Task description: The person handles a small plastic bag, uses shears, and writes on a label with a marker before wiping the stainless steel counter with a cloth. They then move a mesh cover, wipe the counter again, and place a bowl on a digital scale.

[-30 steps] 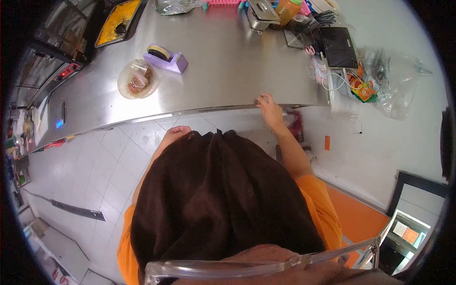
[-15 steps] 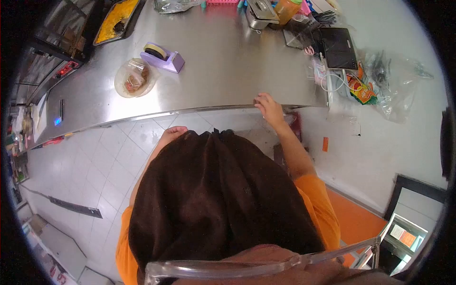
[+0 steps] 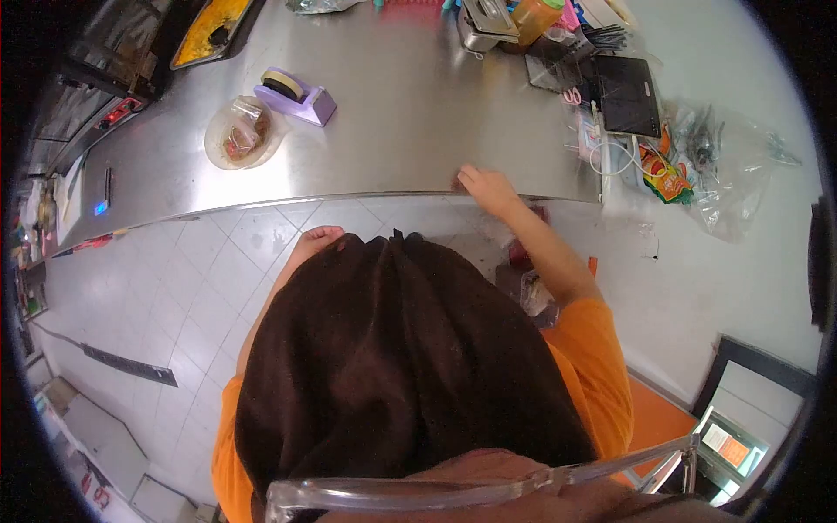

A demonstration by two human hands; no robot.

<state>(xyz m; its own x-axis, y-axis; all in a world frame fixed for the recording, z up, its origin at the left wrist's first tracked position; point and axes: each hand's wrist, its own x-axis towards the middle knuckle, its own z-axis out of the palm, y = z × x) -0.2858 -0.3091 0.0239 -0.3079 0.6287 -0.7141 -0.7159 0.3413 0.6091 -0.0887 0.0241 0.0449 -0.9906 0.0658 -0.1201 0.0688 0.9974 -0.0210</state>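
Note:
My right hand [image 3: 490, 190] is over the front edge of the steel table [image 3: 392, 148], its fingers bent and drawn together. A small dark patch shows by the fingertips; whether it is a thing or a reflection I cannot make out. My left hand [image 3: 323, 235] is low, short of the table edge and beside the dark brown cloth [image 3: 392, 349] over my front. Its fingers are curled, and what they hold, if anything, is hidden. Away to the left on the table, a round clear plastic container [image 3: 240, 135] with brownish food stands near a purple tape dispenser [image 3: 301, 98].
A tray of yellow food [image 3: 214, 35] lies at the far left. Towards the right are a lidded metal container [image 3: 484, 24], a jar with a green lid [image 3: 536, 16], a black tablet [image 3: 628, 94], pink-handled scissors [image 3: 571, 96] and a clear plastic bag [image 3: 737, 174].
My right hand has moved slightly left, and its fingers are more bunched. My left hand is nearly unchanged. The view has shifted a little, so the table things appear higher.

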